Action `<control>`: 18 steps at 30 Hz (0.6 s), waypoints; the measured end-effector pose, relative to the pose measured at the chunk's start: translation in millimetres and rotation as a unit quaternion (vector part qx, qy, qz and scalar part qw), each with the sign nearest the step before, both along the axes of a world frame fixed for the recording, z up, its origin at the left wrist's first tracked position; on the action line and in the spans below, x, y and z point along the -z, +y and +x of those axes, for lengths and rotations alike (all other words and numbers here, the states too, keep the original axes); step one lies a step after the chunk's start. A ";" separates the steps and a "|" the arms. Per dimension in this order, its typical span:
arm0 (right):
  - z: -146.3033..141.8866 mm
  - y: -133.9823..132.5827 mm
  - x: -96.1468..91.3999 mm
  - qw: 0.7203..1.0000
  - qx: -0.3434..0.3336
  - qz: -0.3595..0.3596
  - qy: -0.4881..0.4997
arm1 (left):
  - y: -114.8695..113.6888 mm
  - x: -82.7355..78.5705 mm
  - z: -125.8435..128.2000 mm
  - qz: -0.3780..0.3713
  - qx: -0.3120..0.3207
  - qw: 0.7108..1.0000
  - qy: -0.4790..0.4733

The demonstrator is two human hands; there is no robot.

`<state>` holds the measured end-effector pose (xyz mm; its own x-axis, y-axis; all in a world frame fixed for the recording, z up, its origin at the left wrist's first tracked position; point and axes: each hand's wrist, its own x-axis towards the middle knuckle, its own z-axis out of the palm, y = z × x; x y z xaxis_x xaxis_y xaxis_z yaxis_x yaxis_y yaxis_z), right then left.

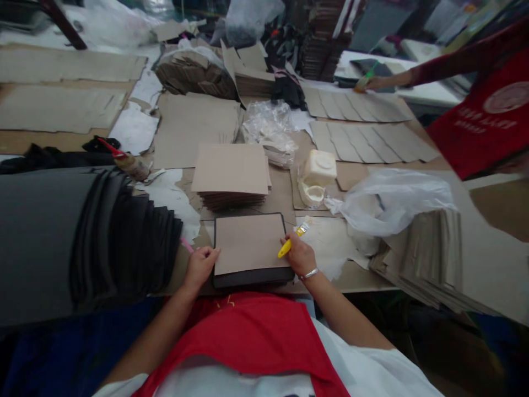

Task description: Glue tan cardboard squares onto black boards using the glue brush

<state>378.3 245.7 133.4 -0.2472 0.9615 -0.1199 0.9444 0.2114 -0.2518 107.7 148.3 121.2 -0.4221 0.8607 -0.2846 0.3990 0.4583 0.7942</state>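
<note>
A tan cardboard sheet (250, 242) lies on a slightly larger black panel (252, 278), whose dark edge shows around it. My left hand (201, 266) pinches the left edge of the cardboard; a thin pink stick (187, 245) pokes out beside it. In my right hand (300, 255) is a yellow-handled paintbrush (290, 245), bristles pointing up and to the right. The fingers of that hand also touch the right edge of the cardboard. Just beyond stands a stack of cut cardboard sheets (230, 170).
Black folded panels (124, 237) are piled on the left, near a red-nozzled glue bottle (131, 164). A cream container (320, 168) stands right of centre. A clear plastic bag (397, 201) rests by cardboard stacks (425, 253). A co-worker's hand (378, 82) holds a green-tipped bottle at right.
</note>
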 end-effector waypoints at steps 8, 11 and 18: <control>-5.0 1.9 1.0 1.000 -0.007 0.015 -0.026 | 4.6 -1.6 -6.4 0.002 0.014 1.000 -0.009; -6.3 0.1 -1.8 0.999 -0.008 0.007 -0.042 | 3.7 -2.9 -9.0 -0.004 0.032 0.999 -0.003; -15.6 -5.4 -7.6 0.992 -0.034 0.019 -0.121 | 3.4 -13.0 -14.4 -0.050 0.123 0.982 0.135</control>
<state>362.7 240.2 141.0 -0.2795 0.9487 -0.1480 0.9596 0.2811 -0.0109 93.3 151.7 134.2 -0.2773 0.9196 -0.2783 0.6970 0.3920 0.6004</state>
